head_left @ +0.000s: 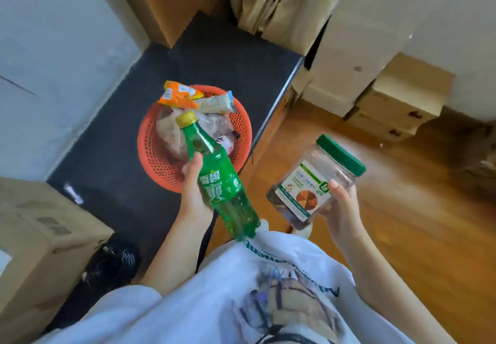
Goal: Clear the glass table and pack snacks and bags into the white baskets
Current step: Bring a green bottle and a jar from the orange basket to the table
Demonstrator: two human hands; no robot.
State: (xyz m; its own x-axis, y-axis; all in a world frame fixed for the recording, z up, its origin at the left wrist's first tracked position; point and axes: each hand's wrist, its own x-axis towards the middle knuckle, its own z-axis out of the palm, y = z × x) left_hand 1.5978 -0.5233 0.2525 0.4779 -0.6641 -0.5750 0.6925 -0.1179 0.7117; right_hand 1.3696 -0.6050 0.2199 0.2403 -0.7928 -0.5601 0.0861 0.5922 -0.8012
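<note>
My left hand [192,190] grips a green soda bottle [217,180] with a yellow cap, tilted with the cap pointing away from me, over the near edge of a red mesh basket [150,153]. The basket sits on a dark glass table [107,161] and holds an orange snack packet [178,95], a pale snack bar wrapper [214,103] and a clear bag of snacks [171,134]. My right hand [342,206] holds a clear plastic jar [311,185] with a green lid, above the wooden floor to the right of the table. No white basket is in view.
A cardboard box [40,241] stands at the left, beside a dark bundle [112,263] on the floor. White and brown boxes [389,96] are stacked at the back right. A beige curtain [281,3] hangs behind the table. Wooden floor [416,209] spreads to the right.
</note>
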